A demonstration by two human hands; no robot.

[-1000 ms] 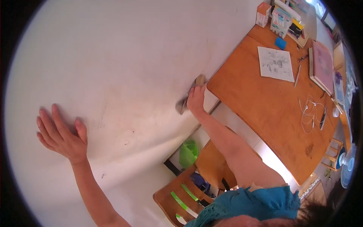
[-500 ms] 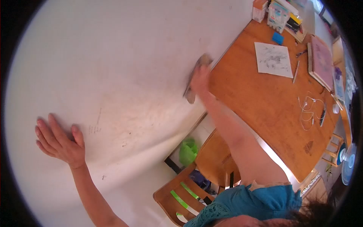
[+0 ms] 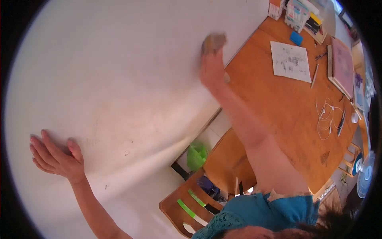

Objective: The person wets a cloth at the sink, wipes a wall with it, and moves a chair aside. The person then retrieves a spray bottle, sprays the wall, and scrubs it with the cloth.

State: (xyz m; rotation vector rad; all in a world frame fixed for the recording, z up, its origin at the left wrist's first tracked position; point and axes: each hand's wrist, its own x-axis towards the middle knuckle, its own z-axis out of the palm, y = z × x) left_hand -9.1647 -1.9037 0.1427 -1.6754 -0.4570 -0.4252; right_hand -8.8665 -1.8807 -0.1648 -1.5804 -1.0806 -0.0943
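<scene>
Grey-brown cloth, blurred, is against the wall, moved from the near corner of the table to farther along its edge; thus it covers another patch. Right hand grips it; left hand, fingers spread, rests well apart from the table.

We count two hands, one cloth, one table, one sheet, one pink book, one blue block, one green bag.
</scene>
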